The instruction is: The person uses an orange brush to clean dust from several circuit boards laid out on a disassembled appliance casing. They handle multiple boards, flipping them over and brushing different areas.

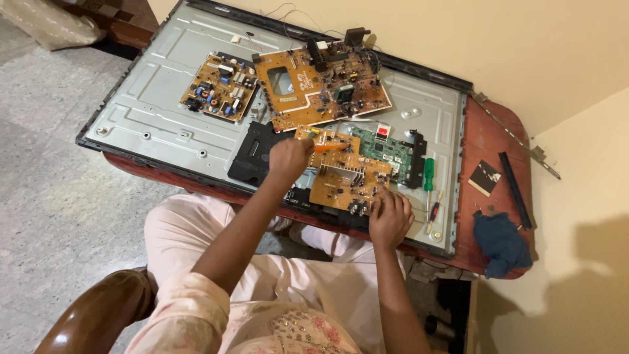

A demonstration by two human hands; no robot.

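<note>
Orange-handled tool (325, 147) clamped in left hand (288, 159) may slip; right hand (389, 217) fingers pinch the brown circuit board (347, 180) edge.

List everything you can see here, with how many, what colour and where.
Grey metal television back panel: one, lying flat on the table.
Reddish wooden table: one, under the panel.
Brown circuit boards: four; small one upper left, large one upper middle, two near the hands, the lower under the right hand.
Green circuit board: one, right of centre.
Green-handled screwdriver: one, right side of panel.
Dark blue cloth: one, table's right edge.
Black strip: one, beside the cloth.
Brown wooden chair arm: one, lower left.
Left hand: grip closed on an orange-handled tool.
Right hand: resting on the lower board's edge.
</note>
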